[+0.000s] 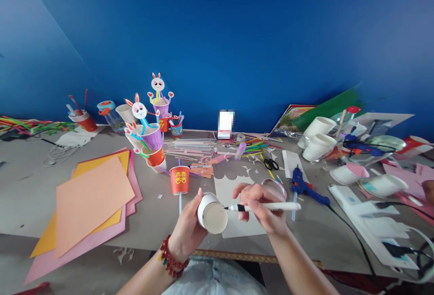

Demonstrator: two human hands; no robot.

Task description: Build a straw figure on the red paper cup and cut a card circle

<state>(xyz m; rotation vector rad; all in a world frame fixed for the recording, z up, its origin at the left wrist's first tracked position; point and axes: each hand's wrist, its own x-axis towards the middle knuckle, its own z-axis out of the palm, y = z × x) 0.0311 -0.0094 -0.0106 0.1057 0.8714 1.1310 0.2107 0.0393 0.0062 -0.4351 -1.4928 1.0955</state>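
Observation:
My left hand (188, 225) is closed round a white paper cup (213, 216), tilted so that its pale round end faces me. In my right hand (262, 204) is a white marker with a black tip section (283, 206), held like a pen. Its tip points left and sits at or very near the cup's edge; I cannot tell whether it touches. Beneath both hands lies a white paper sheet (233, 229) with scalloped cut-outs along its far edge. Just beyond my left hand stands a red paper cup (180, 180) with yellow characters, a pale blue straw below it.
Two rabbit figures made of cups (149, 136) stand left of centre. Coloured paper sheets (95, 204) are stacked at left. A blue glue gun (307, 188), black scissors (271, 164) and a white power strip (369, 227) with cables lie right. A phone (225, 124) leans against the wall.

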